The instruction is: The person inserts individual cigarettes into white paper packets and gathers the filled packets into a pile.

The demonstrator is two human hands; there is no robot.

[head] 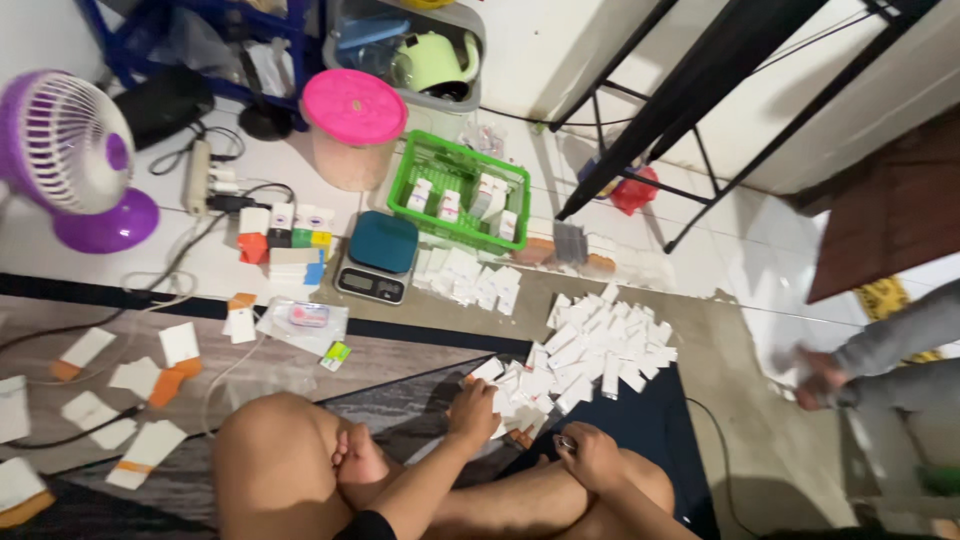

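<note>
Just ahead of the crossed legs, the pile of small white cartons (590, 350) lies on the dark mat (660, 420), stretching away up and to the right. The left hand (474, 408) rests on its near edge, fingers spread over the cartons. The right hand (590, 455) sits curled on the knee, apparently pinching something small, slightly farther off.

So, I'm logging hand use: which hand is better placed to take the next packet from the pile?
Probably left: the left hand touches the pile at its near edge; the right hand sits back by the knee.
</note>
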